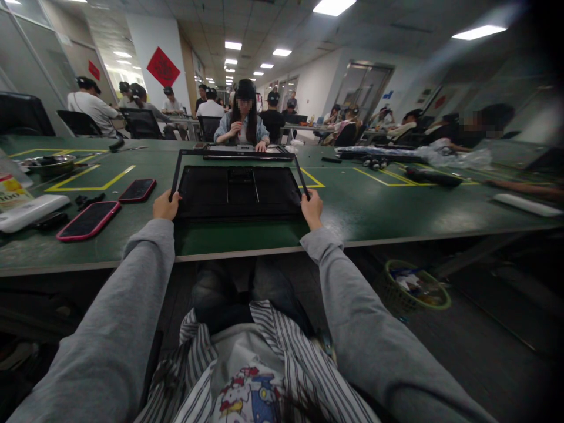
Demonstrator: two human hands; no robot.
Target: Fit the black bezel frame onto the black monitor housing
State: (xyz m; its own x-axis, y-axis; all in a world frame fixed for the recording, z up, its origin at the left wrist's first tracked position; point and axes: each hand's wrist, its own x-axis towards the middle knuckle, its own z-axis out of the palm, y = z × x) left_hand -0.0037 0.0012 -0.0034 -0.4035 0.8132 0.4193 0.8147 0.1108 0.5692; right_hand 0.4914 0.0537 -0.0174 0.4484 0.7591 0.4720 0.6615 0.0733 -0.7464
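A thin black rectangular frame (177,171), like a screen bezel, is held by its two sides, tilted up from the table. My left hand (165,205) is closed around the lower end of its left side. On the opposite side, my right hand (312,208) grips the lower right end. Within the frame's outline, a flat black panel (205,191) resembling a monitor's back cover lies on the green table (352,226). Two thin bars and a dark block show at the panel's middle. Whether frame and panel touch, I cannot tell.
To the left are a pink-edged phone (88,221), a red-edged phone (138,190), a white device (33,212) and a metal bowl (51,164). Across the table sits a person (244,120). Black parts (374,163) and plastic wrap (458,155) lie right. A basket (392,288) stands below.
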